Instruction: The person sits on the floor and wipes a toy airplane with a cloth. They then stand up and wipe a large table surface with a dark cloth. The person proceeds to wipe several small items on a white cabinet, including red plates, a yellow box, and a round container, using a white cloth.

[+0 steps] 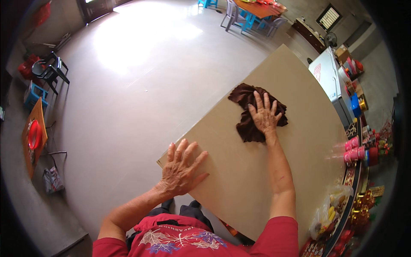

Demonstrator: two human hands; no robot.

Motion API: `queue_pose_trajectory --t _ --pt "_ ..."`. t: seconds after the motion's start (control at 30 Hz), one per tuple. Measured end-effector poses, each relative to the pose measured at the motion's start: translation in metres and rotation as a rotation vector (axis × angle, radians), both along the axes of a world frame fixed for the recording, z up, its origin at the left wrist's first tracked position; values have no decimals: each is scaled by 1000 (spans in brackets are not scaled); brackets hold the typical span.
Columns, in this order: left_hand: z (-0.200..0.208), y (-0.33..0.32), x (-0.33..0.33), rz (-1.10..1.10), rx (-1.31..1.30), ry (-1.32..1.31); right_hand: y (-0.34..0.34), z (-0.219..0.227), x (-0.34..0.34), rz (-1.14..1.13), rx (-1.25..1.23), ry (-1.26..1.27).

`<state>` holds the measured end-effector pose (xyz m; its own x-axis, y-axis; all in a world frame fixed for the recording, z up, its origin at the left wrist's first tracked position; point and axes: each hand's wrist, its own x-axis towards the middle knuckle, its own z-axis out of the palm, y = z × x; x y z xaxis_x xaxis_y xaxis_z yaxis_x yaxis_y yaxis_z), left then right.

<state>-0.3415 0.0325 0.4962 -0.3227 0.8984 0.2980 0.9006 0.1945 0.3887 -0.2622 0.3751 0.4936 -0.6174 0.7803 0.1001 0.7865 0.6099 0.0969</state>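
Note:
A crumpled dark brown cloth (247, 124) lies on the beige tabletop (231, 180), close to its far left edge. My right hand (265, 115) presses flat on the cloth, fingers spread, the forearm stretched forward. Near the table's left corner my left hand (182, 169) rests flat on the bare surface, its fingers apart and nothing in it. Part of the cloth is hidden under my right palm.
Along the right stand pink cups (353, 150), a clear bag of fruit (329, 214) and a white chest freezer (325, 75). Black chairs (49, 70) and a small wooden table (36, 137) are at left. A wooden table (259, 9) with chairs stands far back.

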Motion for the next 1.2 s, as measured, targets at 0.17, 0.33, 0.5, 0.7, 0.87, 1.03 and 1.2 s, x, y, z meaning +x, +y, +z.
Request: queue_pose_trajectory --t 0.17,0.33,0.5,0.7,0.87,1.03,1.2 --pt "1 -1 2 10 15 9 26 10 -30 -138 -82 9" --pt "1 0 2 10 40 -20 -14 3 -39 -22 -6 -14" --pt "-4 -1 3 16 114 12 -120 -1 -55 309 60 11" --pt "-4 -6 -1 -82 315 -26 -227 7 -29 742 80 186" --pt "-5 -28 16 -193 365 -65 -270 -3 4 771 -116 -37" --pt "-2 -38 15 -97 357 -40 -285 12 72 725 -33 118" --pt "-24 -34 -19 76 247 12 -290 27 156 563 -71 80"
